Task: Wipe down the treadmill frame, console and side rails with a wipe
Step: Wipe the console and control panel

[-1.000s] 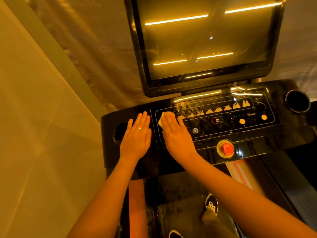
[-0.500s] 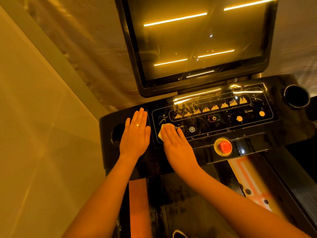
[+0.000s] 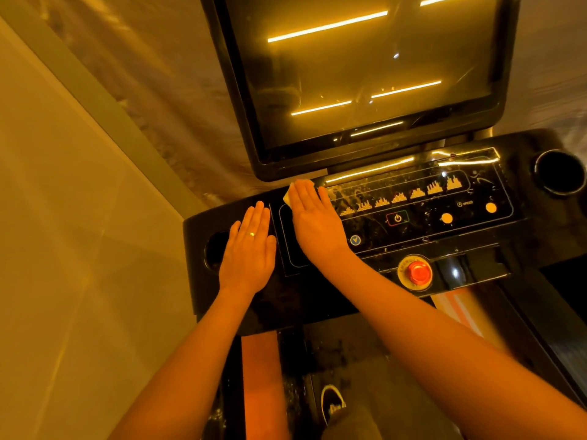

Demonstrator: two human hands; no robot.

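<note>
Right grip (image 3: 314, 217) lies flat with straight, closed-up fingers, pressing a pale yellow wipe (image 3: 287, 198) onto the upper left corner of the control panel; only an edge of the wipe shows beside the fingers. Left grip (image 3: 249, 249) also lies flat and holds nothing, palm down on the glossy black treadmill console (image 3: 286, 300), a thin ring (image 3: 251, 234) on one finger. Nearest the camera, a dark shoe with a pale rim (image 3: 333, 404) stands on the dark treadmill belt (image 3: 365, 360), with an orange side strip (image 3: 260, 376) just left of it. Farther up, a round red emergency button (image 3: 418, 271) sits on the console's near edge, right of the right forearm. Beyond it are a power symbol (image 3: 397, 218) and two round yellow buttons (image 3: 447, 218). A round cup holder (image 3: 216, 249) sits just left of the left grip, another (image 3: 559, 171) at the console's far right. Behind rises a large dark screen (image 3: 365, 74) reflecting strip lights.
</note>
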